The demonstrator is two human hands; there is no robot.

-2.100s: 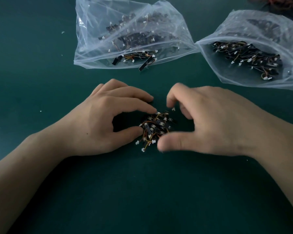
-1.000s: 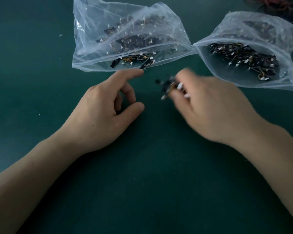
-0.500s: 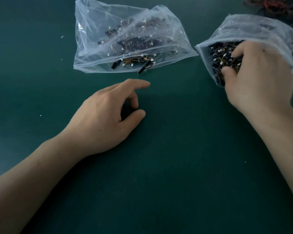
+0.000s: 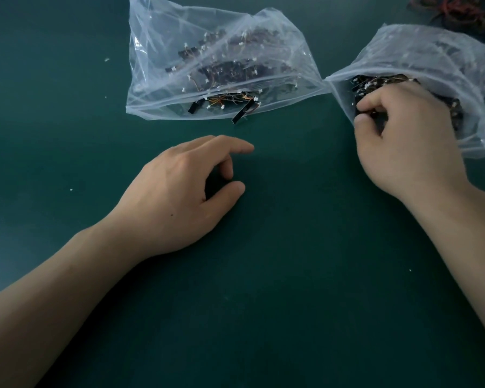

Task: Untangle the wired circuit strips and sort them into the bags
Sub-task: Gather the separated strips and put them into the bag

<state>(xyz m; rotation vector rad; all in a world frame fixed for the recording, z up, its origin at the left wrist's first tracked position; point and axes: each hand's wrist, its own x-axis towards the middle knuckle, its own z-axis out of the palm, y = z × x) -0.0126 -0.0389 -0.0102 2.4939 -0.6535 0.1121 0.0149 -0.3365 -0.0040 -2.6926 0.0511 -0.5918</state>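
Note:
Two clear plastic bags lie at the back of the green table. The left bag [image 4: 157,79] holds several black wired circuit strips [image 4: 224,71], and one strip [image 4: 240,116] pokes out of its mouth. My right hand [image 4: 403,141] reaches into the mouth of the right bag [image 4: 403,49]. Its thumb and curled fingers pinch a dark bundle of wired circuit strips [image 4: 374,114] among the strips [image 4: 375,79] lying inside. My left hand [image 4: 179,191] rests on the table below the left bag, fingers loosely curled, holding nothing.
A dark tangle of red and black wires [image 4: 459,9] lies at the far right corner behind the right bag. Small white specks [image 4: 106,59] dot the green table [image 4: 263,275].
My right hand lifted the small bundle of strips from between both hands and carried it right, into the right bag's mouth. My left hand let go and stayed resting on the table.

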